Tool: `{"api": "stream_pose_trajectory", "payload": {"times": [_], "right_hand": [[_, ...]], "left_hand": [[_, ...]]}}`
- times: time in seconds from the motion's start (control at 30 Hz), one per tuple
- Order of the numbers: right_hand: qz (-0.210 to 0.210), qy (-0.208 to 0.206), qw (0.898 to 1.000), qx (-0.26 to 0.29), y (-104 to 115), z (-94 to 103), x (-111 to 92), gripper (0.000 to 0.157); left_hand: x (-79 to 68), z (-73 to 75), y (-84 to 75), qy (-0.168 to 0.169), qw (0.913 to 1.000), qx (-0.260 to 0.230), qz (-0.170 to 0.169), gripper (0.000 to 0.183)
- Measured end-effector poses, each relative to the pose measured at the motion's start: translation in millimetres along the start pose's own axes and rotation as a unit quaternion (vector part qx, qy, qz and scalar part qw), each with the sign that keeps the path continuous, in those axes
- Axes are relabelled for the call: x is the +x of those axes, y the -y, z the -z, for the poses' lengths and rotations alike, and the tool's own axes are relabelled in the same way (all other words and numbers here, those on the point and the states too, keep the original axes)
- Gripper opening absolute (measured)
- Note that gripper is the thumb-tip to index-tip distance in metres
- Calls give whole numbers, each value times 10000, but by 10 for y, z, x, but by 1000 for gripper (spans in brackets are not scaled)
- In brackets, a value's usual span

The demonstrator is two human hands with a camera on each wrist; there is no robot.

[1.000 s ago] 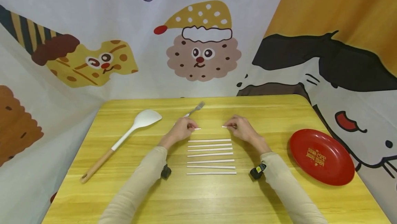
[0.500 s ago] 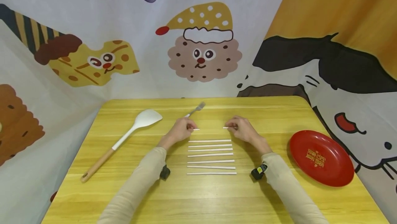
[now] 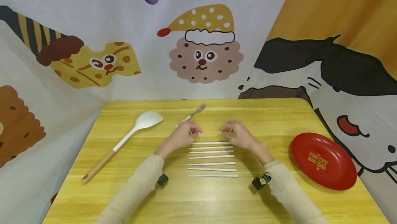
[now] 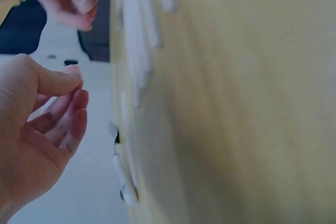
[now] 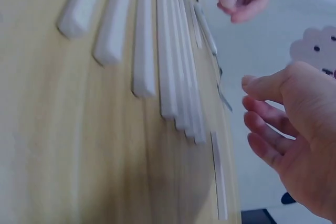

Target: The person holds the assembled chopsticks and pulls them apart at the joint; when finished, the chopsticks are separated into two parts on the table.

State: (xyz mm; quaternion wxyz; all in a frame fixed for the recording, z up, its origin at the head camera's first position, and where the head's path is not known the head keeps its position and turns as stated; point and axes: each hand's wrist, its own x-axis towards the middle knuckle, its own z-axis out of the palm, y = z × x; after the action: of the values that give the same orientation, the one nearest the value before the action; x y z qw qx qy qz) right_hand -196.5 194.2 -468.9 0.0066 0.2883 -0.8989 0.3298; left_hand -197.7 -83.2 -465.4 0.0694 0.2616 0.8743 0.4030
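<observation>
Several white chopsticks (image 3: pixel 212 157) lie in a stacked row of near-parallel lines across the middle of the table. Beyond the row, my left hand (image 3: pixel 183 136) hovers with loosely bent fingers and nothing visible between them. Opposite it, my right hand (image 3: pixel 239 135) hangs above the table, thumb and fingers apart and holding nothing. A short white stick (image 5: pixel 219 178) lies on the wood below the right hand in the right wrist view. In the left wrist view, another thin white stick (image 4: pixel 129 137) lies beside the fork (image 4: pixel 124 179). Both hands hide these two short sticks in the head view.
A white spatula (image 3: pixel 130 133) with a wooden handle lies at left. At right rests a red oval plate (image 3: pixel 336 169) with gold lettering. The wooden table (image 3: pixel 214 203) ends at a printed cartoon curtain (image 3: pixel 139 27) behind it.
Both hands have let go of the short white sticks they pinched earlier. They have lifted slightly and drawn a little closer together; more of the fork's handle now shows.
</observation>
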Motion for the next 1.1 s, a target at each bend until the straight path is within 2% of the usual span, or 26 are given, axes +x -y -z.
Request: {"api": "stream_pose_trajectory", "payload": {"times": [0.17, 0.33, 0.6, 1.1], "right_hand": [[131, 369, 9992, 56, 77, -80, -22, 14], [135, 497, 9986, 137, 65, -196, -18, 14], [173, 667, 9974, 226, 15, -315, -1, 12], [269, 541, 9981, 116, -35, -329, 23, 11]], "left_hand": [[-17, -166, 11, 192, 9990, 332, -220, 15], [-19, -267, 36, 256, 9975, 581, -314, 14], [-9, -341, 42, 427, 9970, 551, -335, 13], [47, -356, 30, 638, 9947, 780, -183, 13]]}}
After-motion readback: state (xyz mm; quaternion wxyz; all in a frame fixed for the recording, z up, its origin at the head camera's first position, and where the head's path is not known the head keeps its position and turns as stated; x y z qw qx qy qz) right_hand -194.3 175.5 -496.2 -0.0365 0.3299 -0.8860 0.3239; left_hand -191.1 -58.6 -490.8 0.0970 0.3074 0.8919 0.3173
